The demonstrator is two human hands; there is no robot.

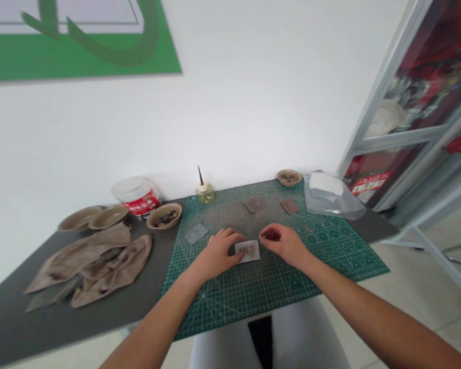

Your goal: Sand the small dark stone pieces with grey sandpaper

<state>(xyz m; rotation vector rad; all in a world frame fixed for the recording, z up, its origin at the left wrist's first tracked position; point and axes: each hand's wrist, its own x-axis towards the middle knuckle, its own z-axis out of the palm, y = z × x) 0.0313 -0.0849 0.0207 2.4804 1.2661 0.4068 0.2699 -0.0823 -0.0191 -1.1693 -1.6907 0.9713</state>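
Note:
A small pale rectangular piece of paper or cloth (253, 250) with brown powdery marks lies flat on the green cutting mat (223, 302). My left hand (221, 250) is at its left end, thumb and index finger apart and touching or very near its edges. Just off the right end, my right hand (285, 245) has thumb and fingertips pinched together; whatever is between them is too small to make out. Beyond the hands lie two thin brown pieces, one larger (254, 204) and one smaller (289, 206). A grey square sheet (196, 233) rests left of my left hand.
A glass bottle (205, 193) with a brush stands at the mat's back edge. Bowls of dark lumps sit left (164, 216) and right (289, 178). Brown cloths (111, 271), a white tub (136, 195) and a clear plastic bag (332, 197) flank the mat.

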